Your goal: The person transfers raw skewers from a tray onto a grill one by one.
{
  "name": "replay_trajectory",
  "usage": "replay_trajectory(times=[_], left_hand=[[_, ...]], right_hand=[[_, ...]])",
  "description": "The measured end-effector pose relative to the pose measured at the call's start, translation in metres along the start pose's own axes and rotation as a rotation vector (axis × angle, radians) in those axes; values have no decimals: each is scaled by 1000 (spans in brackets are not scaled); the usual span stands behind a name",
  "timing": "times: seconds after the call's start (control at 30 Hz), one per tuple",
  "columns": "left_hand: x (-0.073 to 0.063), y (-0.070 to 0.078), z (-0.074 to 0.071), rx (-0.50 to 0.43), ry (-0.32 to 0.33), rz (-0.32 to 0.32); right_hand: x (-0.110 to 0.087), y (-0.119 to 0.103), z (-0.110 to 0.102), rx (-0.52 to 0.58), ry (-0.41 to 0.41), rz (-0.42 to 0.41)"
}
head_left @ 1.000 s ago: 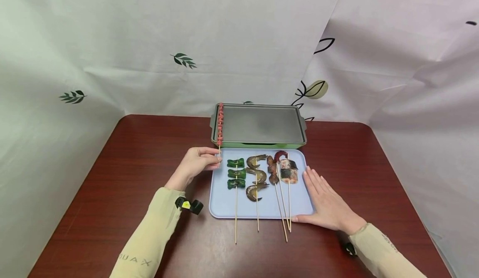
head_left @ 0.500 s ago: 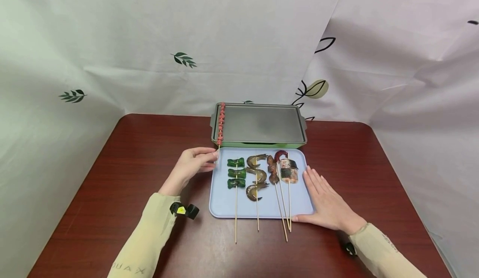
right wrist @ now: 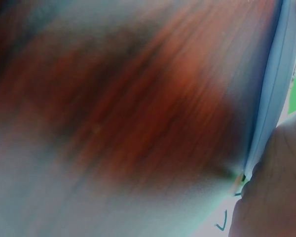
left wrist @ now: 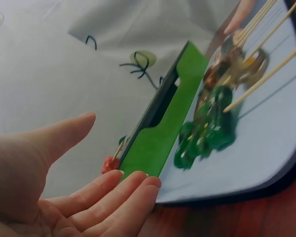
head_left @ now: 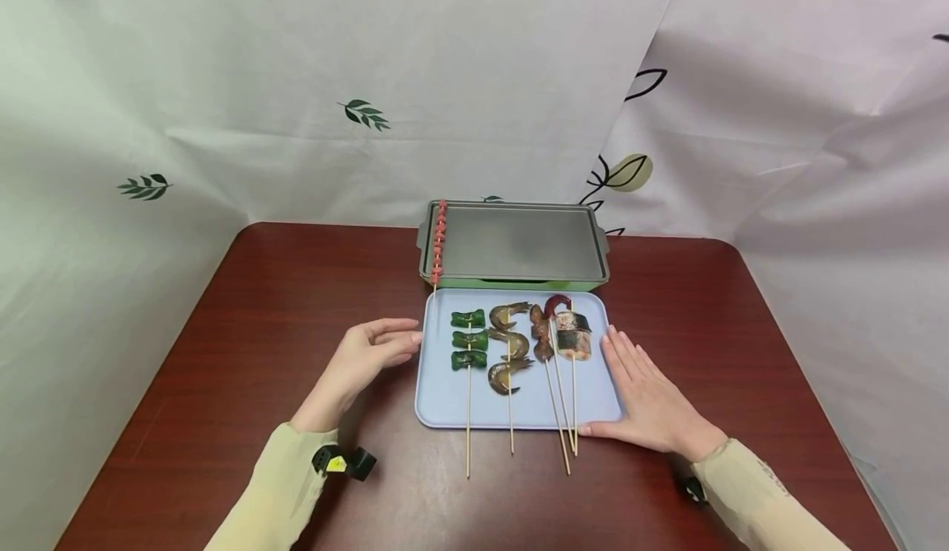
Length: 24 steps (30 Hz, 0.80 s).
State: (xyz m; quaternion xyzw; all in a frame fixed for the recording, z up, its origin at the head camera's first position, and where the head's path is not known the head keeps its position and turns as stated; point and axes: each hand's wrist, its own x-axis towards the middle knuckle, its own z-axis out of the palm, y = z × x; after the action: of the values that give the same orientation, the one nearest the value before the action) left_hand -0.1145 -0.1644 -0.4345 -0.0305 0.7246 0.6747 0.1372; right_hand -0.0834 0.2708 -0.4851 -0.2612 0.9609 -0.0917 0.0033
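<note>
My left hand (head_left: 366,361) hovers beside the left edge of the light-blue tray (head_left: 445,407), fingers loosely extended and holding nothing; the left wrist view shows thumb and fingers apart. A skewer of red pieces (head_left: 439,242) lies along the left side of the grey grill plate (head_left: 519,242), its bare stick end reaching over the tray's back-left corner. My right hand (head_left: 652,403) lies flat against the tray's right edge, fingers straight, thumb at the front-right corner. On the tray are a green-pepper-like skewer (head_left: 469,341), a shrimp skewer (head_left: 508,349), a brown meat skewer (head_left: 541,337) and a white-and-dark skewer (head_left: 573,337).
A dark red curled piece (head_left: 556,304) on a stick lies between the meat and white-and-dark skewers. Several sticks overhang the tray's front edge. The green grill base (left wrist: 163,133) stands directly behind the tray on the brown table (head_left: 296,287). A white cloth (head_left: 474,81) hangs behind.
My left hand has let go of the red skewer's stick and drawn back toward me and left. The skewer stays on the grill plate. My right hand has stayed put.
</note>
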Motion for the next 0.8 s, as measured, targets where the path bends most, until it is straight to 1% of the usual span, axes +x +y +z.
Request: replay_trajectory(times=[0.07, 0.13, 0.23, 0.37, 0.5, 0.67, 0.8], left_hand=[[-5, -2, 3, -9, -20, -4], [-9, -3, 7, 1, -36, -8], [-15, -5, 14, 43, -55, -9], [-23, -10, 25, 93, -72, -27], [-29, -17, 35, 105, -94, -45], [-35, -24, 43, 79, -172, -62], [-35, -26, 48, 26, -225, -89]], right_hand=[[0, 0, 0, 1, 2, -1], [0, 0, 0, 2, 3, -1], [0, 0, 0, 4, 2, 1], [0, -1, 0, 8, 0, 5], [0, -1, 0, 13, -4, 9], [0, -1, -1, 17, 1, 7], [0, -1, -1, 16, 5, 1]])
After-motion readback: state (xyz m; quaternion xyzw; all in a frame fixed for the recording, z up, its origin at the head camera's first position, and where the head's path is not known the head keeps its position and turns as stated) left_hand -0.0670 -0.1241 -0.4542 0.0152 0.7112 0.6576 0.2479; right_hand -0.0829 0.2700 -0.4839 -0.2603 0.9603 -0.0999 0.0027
